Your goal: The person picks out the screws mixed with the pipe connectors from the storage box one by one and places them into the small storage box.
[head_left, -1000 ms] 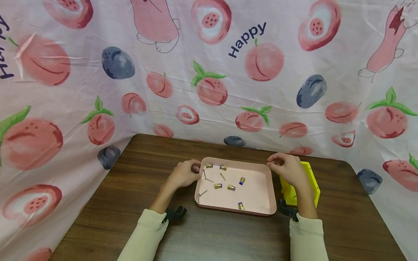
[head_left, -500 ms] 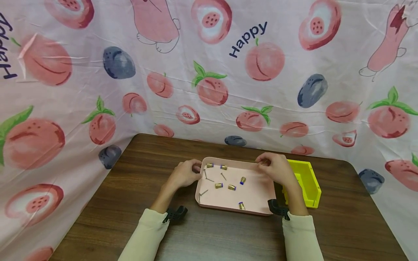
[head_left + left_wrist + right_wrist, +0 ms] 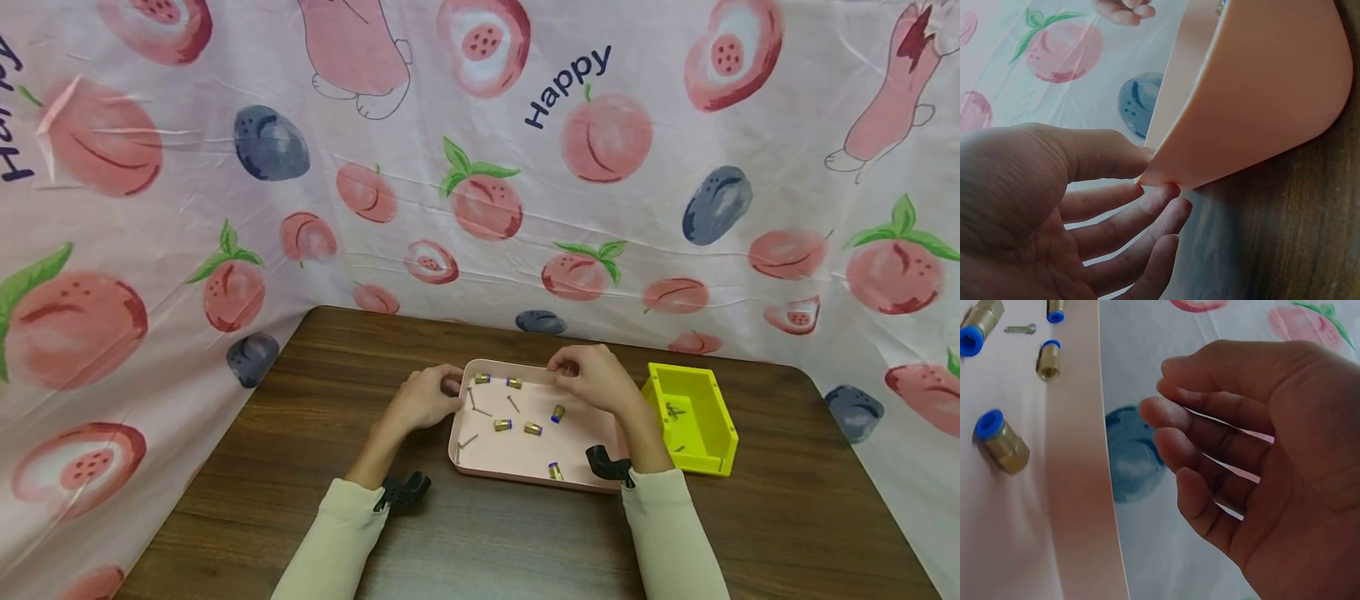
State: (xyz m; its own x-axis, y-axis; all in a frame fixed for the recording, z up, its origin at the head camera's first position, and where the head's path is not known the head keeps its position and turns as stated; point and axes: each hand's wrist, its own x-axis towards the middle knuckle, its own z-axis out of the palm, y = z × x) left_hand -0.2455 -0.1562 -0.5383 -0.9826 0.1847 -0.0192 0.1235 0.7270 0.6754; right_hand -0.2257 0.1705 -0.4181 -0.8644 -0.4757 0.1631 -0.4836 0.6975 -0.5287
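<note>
A shallow pink tray (image 3: 487, 458) holds several brass fittings (image 3: 502, 425) with blue collars, plus several thin screws (image 3: 513, 404). At its far left corner my left hand (image 3: 422, 400) grips the rim; the left wrist view has the thumb (image 3: 1107, 153) inside the wall and fingertips outside. Over the back part of the tray is my right hand (image 3: 596, 379), its fingers loosely bent. In the right wrist view nothing shows between the thumb and fingers, and a brass fitting (image 3: 1002, 442) lies on the tray floor to their left.
Right of the tray, a yellow bin (image 3: 701, 429) stands on the brown wooden table (image 3: 465, 533), with a few screws (image 3: 673, 410) inside. Behind the table hangs a fruit-patterned cloth (image 3: 450, 283). Each wrist wears a dark camera mount (image 3: 609, 464).
My right hand has moved left, from beside the yellow bin to over the tray's back part, uncovering the bin's inside. My left hand has stayed at the tray's corner.
</note>
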